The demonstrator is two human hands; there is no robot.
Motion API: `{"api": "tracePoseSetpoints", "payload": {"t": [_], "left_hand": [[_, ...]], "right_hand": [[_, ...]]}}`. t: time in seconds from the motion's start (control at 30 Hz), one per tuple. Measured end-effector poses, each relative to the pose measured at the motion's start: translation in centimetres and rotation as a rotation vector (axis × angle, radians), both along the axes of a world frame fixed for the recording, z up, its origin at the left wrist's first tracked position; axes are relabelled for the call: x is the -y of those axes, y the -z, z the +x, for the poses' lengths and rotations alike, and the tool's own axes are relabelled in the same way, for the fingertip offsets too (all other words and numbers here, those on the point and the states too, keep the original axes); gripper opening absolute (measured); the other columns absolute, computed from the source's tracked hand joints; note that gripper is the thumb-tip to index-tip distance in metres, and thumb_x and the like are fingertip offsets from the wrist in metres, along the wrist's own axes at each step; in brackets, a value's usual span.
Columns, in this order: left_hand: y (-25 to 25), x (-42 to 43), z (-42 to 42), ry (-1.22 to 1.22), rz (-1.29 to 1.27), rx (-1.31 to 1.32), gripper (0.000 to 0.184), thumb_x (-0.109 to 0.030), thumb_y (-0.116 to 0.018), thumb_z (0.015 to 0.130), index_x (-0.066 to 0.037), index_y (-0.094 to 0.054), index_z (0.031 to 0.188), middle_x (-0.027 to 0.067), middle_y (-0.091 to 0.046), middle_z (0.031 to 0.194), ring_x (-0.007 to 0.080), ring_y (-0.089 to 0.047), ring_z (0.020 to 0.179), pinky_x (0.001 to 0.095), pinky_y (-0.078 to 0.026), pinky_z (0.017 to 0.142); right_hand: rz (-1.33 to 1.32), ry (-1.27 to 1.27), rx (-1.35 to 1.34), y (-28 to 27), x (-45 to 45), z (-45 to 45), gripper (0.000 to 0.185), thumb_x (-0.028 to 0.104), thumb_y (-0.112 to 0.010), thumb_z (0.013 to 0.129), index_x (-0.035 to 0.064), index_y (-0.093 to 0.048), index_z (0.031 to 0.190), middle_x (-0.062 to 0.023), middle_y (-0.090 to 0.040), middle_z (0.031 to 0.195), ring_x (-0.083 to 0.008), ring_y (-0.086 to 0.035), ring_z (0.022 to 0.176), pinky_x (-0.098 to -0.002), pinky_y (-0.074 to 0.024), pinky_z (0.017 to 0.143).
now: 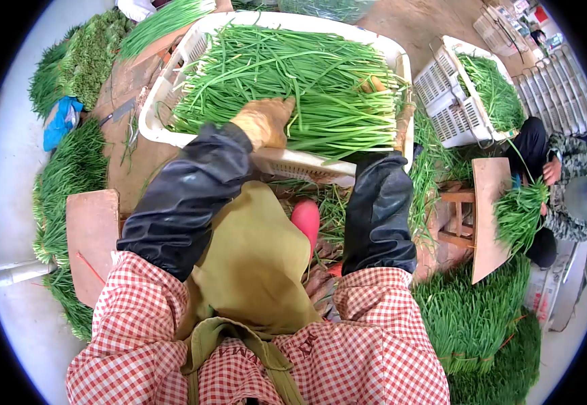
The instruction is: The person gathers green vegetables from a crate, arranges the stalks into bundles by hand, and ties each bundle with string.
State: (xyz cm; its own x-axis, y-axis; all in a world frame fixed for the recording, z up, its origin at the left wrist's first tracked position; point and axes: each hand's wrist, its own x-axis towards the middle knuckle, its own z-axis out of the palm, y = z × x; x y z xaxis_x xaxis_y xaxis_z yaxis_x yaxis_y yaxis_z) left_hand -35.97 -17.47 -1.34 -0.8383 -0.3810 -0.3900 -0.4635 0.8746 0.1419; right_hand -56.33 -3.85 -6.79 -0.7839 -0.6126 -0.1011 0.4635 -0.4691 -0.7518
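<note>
A white plastic basket (151,111) holds a thick layer of long green stalks (293,61) laid mostly crosswise. My left hand (265,123), in a tan glove, lies over the near rim with its fingers bent and pressed together on the stalks. At the basket's right end is my right hand (403,127), mostly hidden by stalks and a black sleeve; a strip of brownish glove shows by the rim. Tan tips, perhaps glove fingers, poke out among the stalks near there.
Bundled greens (70,162) line the left side, and more (472,310) stand at lower right. Another white crate (445,101) holds greens. A person (570,189) at right holds a green bunch (520,212) beside a wooden board (486,236). A blue bag (57,128) lies at left.
</note>
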Motion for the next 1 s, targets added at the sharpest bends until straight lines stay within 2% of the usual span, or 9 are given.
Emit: {"api": "tracePoseSetpoints", "payload": {"t": [0.1,0.23,0.27,0.37,0.47,0.63,0.77,0.87,1.0], "left_hand": [[-5.0,-3.2,1.7,0.032,-0.077,-0.198,0.098,-0.025,-0.069,0.067,0.001,-0.018,0.146,0.0238,-0.033,0.145,0.0345,-0.03,0.137,0.0364,-0.026,0.113],[-2.3,-7.8,0.5,0.142,-0.259,-0.506,0.102,-0.024,-0.072,0.065,0.0,-0.015,0.147,0.0248,-0.031,0.145,0.0355,-0.029,0.137,0.0375,-0.026,0.113],[-1.3,-8.1,0.5,0.101,-0.1,-0.71,0.102,-0.025,-0.074,0.066,-0.002,-0.016,0.147,0.0243,-0.034,0.144,0.0345,-0.033,0.135,0.0382,-0.027,0.113],[0.4,-7.3,2.4,-0.11,0.461,-0.965,0.082,-0.014,-0.075,0.074,-0.005,-0.028,0.14,0.0158,-0.046,0.132,0.0265,-0.047,0.121,0.0368,-0.038,0.104],[2.4,-5.6,6.5,-0.368,1.224,-1.129,0.063,-0.009,-0.077,0.075,-0.01,-0.045,0.129,0.004,-0.057,0.12,0.0185,-0.055,0.111,0.0359,-0.048,0.094],[1.8,-4.9,9.1,-0.727,1.291,-1.05,0.069,0.001,-0.08,0.068,-0.01,-0.047,0.128,0.0024,-0.056,0.12,0.0163,-0.054,0.111,0.0318,-0.049,0.091],[0.7,-3.7,7.1,-0.439,1.166,-0.895,0.077,0.0,-0.077,0.071,-0.008,-0.036,0.135,0.0052,-0.053,0.123,0.0183,-0.053,0.113,0.0322,-0.049,0.092],[-0.5,-3.5,5.8,-0.028,0.322,-0.753,0.081,-0.009,-0.08,0.071,-0.008,-0.032,0.137,0.0101,-0.048,0.129,0.0184,-0.046,0.12,0.0331,-0.045,0.095],[1.0,-3.1,6.0,-0.452,0.878,-0.974,0.073,0.0,-0.073,0.075,-0.006,-0.035,0.136,0.0072,-0.05,0.129,0.0179,-0.051,0.113,0.0316,-0.045,0.094]], "right_hand": [[-0.106,-0.058,0.005,-1.1,-1.1,0.4,0.071,0.065,-0.056,0.081,0.0026,-0.059,0.115,-0.0123,-0.065,0.1,-0.0227,-0.063,0.089,-0.037,-0.0557,0.075],[-0.285,-0.215,-0.004,-1.0,-2.1,4.9,0.075,0.069,-0.054,0.08,0.0028,-0.058,0.115,-0.0125,-0.065,0.099,-0.0222,-0.064,0.088,-0.0373,-0.0563,0.074],[-0.235,-0.121,0.116,-3.5,-1.0,7.7,0.084,0.078,-0.048,0.077,0.0035,-0.059,0.114,-0.0095,-0.066,0.093,-0.018,-0.065,0.08,-0.0338,-0.0583,0.069],[-0.193,-0.163,-0.313,-4.7,0.2,12.1,0.064,0.063,-0.049,0.088,0.0029,-0.063,0.106,-0.0065,-0.065,0.089,-0.0131,-0.063,0.072,-0.0258,-0.0532,0.062],[-0.158,-0.19,-0.689,-6.2,1.3,15.0,0.058,0.055,-0.055,0.087,0.0032,-0.062,0.113,-0.012,-0.062,0.106,-0.0239,-0.059,0.098,-0.0361,-0.0445,0.089],[-0.213,-0.411,-0.916,-5.9,1.7,14.6,0.062,0.043,-0.061,0.081,-0.0005,-0.054,0.125,-0.0185,-0.055,0.122,-0.0309,-0.046,0.121,-0.0364,-0.0316,0.105],[-0.25,-0.279,-0.866,-5.6,1.7,15.0,0.055,0.036,-0.058,0.085,0.0017,-0.053,0.127,-0.0187,-0.056,0.122,-0.0294,-0.049,0.119,-0.0355,-0.0326,0.104],[0.076,0.031,-0.726,-6.2,1.9,15.8,0.059,0.056,-0.052,0.088,0.0011,-0.062,0.107,-0.0163,-0.064,0.103,-0.0287,-0.059,0.1,-0.0379,-0.0423,0.092],[0.083,-0.109,-0.782,-7.5,5.0,16.0,0.057,0.053,-0.05,0.09,0.001,-0.061,0.112,-0.0174,-0.063,0.107,-0.0261,-0.059,0.1,-0.0345,-0.0424,0.09]]}}
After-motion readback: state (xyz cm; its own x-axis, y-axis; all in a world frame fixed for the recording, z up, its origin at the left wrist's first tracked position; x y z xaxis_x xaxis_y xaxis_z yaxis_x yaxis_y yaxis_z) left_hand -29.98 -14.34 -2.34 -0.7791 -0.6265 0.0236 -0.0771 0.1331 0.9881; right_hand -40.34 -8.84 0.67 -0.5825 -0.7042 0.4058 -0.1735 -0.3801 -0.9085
